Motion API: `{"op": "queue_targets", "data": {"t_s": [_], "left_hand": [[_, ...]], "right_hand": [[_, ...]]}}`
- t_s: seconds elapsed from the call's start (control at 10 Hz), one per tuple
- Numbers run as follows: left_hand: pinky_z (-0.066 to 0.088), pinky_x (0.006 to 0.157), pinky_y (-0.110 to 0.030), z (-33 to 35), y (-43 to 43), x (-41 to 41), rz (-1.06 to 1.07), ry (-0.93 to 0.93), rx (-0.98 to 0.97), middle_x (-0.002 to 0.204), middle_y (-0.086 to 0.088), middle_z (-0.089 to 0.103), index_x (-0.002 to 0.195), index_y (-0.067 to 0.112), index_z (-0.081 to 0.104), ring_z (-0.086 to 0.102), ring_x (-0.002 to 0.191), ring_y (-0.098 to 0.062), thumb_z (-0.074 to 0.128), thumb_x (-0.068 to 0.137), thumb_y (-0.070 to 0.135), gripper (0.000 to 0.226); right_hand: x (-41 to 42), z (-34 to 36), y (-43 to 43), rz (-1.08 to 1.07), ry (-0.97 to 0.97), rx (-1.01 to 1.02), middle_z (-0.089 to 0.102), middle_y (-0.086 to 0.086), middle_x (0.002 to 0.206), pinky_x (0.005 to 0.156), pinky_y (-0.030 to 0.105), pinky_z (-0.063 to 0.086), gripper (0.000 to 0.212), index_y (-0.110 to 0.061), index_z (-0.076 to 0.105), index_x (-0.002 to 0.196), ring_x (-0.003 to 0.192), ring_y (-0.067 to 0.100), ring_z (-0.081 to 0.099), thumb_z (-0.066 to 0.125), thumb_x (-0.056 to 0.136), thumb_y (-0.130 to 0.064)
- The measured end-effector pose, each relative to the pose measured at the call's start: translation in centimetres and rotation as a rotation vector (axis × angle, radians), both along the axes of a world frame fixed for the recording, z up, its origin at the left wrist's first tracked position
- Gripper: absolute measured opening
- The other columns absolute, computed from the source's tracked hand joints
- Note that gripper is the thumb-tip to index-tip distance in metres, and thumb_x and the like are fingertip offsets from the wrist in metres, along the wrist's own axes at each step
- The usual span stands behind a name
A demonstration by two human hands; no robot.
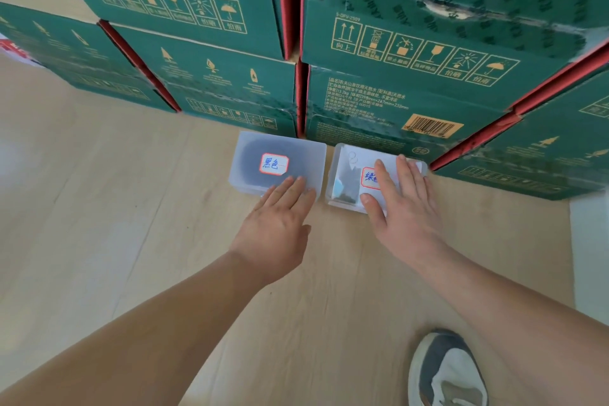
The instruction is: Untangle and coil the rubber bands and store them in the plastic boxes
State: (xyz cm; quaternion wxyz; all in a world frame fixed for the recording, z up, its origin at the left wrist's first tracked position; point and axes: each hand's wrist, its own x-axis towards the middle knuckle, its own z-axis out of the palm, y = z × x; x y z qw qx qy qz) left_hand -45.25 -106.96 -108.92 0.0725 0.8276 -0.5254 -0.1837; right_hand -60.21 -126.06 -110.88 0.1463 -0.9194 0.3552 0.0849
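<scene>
Translucent white boxes (pixel 250 181), green cartons (pixel 412 26), pale wood floor (pixel 99 208)

Take the stack of cartons (pixel 395 76) as your mark. Just in front of it, on the floor (pixel 99 241), two plastic boxes sit side by side: the left box (pixel 250 158) and the right box (pixel 342 168). Your left hand (pixel 280 224) lies flat on the left box's near edge, and your right hand (pixel 403 208) on the right box's lid. Your shoe (pixel 445 369) stands well in front of the stack, toward its right.

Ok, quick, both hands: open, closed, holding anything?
Left hand: open, laid flat on the near edge of the left box, holding nothing.
Right hand: open, flat on the lid of the right box, holding nothing.
</scene>
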Motion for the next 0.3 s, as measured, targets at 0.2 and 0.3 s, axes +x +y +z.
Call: {"op": "queue_targets", "data": {"t_s": [0.2, 0.3], "left_hand": [[0.054, 0.1, -0.043, 1.2, 1.5, 1.4, 0.108, -0.011, -0.101, 0.128, -0.009, 0.066, 0.122, 0.011, 0.067, 0.064, 0.117, -0.034, 0.072, 0.083, 0.014, 0.039], [0.052, 0.094, -0.035, 3.4, 2.2, 2.0, 0.201, 0.099, 0.025, 0.136, 0.005, 0.059, 0.138, 0.023, 0.055, 0.058, 0.122, -0.022, 0.054, 0.099, 0.026, 0.039]], "right_hand": [[2.1, 2.4, 2.1, 0.106, -0.117, 0.048, 0.032, 0.007, 0.165, 0.128, 0.046, 0.015, 0.061, -0.02, 0.044, 0.153, 0.155, 0.026, 0.024, 0.034, 0.103, -0.054], [3.7, 5.1, 3.3, 0.146, -0.074, 0.161, 0.042, -0.004, 0.159, 0.118, 0.038, 0.033, 0.048, -0.027, 0.05, 0.148, 0.148, 0.018, 0.035, 0.048, 0.104, -0.045]]}}
